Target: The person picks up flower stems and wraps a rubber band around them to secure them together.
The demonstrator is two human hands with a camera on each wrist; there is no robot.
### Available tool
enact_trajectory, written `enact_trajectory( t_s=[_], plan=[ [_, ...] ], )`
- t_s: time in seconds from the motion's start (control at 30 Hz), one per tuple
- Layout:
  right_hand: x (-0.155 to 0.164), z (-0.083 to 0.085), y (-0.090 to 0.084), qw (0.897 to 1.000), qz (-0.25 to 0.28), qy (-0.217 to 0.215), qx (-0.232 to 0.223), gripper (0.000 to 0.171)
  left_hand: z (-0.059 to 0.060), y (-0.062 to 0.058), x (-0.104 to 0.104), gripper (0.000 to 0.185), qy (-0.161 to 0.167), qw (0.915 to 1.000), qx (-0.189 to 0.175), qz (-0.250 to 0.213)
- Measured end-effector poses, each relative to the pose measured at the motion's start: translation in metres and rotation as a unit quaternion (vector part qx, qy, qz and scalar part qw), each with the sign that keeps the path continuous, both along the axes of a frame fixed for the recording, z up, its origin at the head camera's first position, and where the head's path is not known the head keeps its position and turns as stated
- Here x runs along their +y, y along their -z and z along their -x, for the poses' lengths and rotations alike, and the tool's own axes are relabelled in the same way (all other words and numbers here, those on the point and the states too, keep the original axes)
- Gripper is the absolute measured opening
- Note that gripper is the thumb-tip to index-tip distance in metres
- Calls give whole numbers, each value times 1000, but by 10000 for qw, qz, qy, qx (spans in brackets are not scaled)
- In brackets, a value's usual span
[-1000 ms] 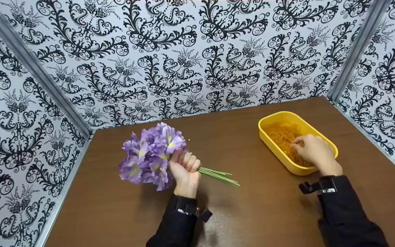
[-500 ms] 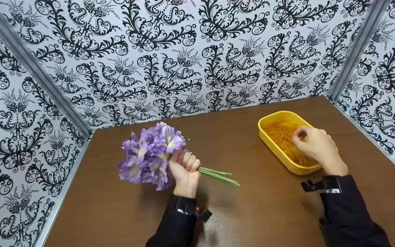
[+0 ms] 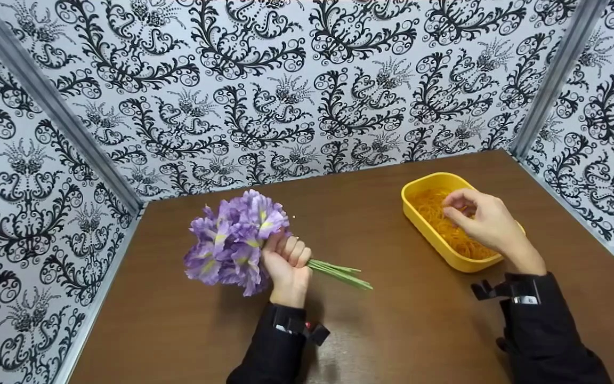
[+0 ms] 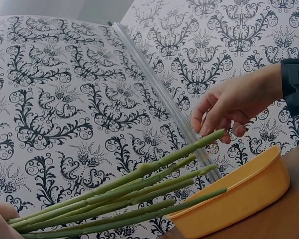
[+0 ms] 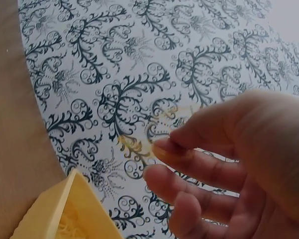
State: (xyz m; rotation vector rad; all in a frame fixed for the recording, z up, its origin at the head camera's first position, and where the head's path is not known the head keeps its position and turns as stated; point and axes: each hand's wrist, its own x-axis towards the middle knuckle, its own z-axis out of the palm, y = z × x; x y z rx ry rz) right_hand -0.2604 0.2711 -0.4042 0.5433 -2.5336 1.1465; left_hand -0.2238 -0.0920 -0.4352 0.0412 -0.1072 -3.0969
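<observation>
My left hand (image 3: 288, 261) grips a bunch of purple irises (image 3: 237, 240) by the green stems (image 3: 339, 273). The blooms lean left and the bare stem ends point right, filling the lower left wrist view. Over the yellow tub (image 3: 427, 229) hovers my right hand (image 3: 491, 226), thumb and forefinger pinched together. From that pinch hangs a thin, blurred yellow rubber band (image 5: 127, 144) in the right wrist view; the head view barely shows it. A tangle of orange-yellow rubber bands (image 3: 435, 210) lies in the tub, partly hidden by the right hand.
Both hands are above a brown wooden table (image 3: 360, 224). Black-and-white patterned walls (image 3: 285, 106) enclose its back and sides, with grey metal posts (image 3: 552, 80) at the corners. Tiny pale specks (image 3: 293, 217) lie behind the bouquet.
My right hand has risen out of the tub from among the rubber bands, its fingers now above the contents with a thin band. The left hand and irises stay still.
</observation>
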Motion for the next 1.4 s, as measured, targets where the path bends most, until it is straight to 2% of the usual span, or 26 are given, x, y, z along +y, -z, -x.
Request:
enact_trajectory(
  t_s=[0.23,0.4,0.47,0.57,0.67,0.77,1.03,1.1,1.2,1.4],
  plan=[
    [-11,-9,-9,9968,-226,-655,-393,12,0,0,0,43,30,10000,14,-4],
    [-24,-18,-15,9902,-435,-1159,-654,12,0,0,0,43,-10,10000,-21,35],
    [-29,-22,-18,9854,-536,-1400,-813,11,0,0,0,44,-30,10000,-65,61],
    [-35,-29,-21,9767,-846,-1796,-820,7,0,0,0,44,-28,9999,-89,52],
    [-39,-35,-22,9658,-1281,-2177,-591,4,0,-1,0,44,5,10000,-87,16],
    [-44,-40,-22,9519,-1525,-2583,-626,8,0,-1,1,44,10,9999,-106,38],
    [-59,-50,-22,9193,-1585,-3473,-955,6,0,-1,2,42,-48,9997,-198,99],
    [-61,-51,-22,9136,-1551,-3622,-1003,1,0,-1,2,42,-58,9997,-213,84],
    [-65,-53,-21,9079,-1558,-3753,-1028,6,0,-1,2,43,-64,9997,-205,77],
    [-70,-55,-20,9046,-1684,-3788,-992,6,0,-1,2,44,-81,9996,-214,133]
  ],
)
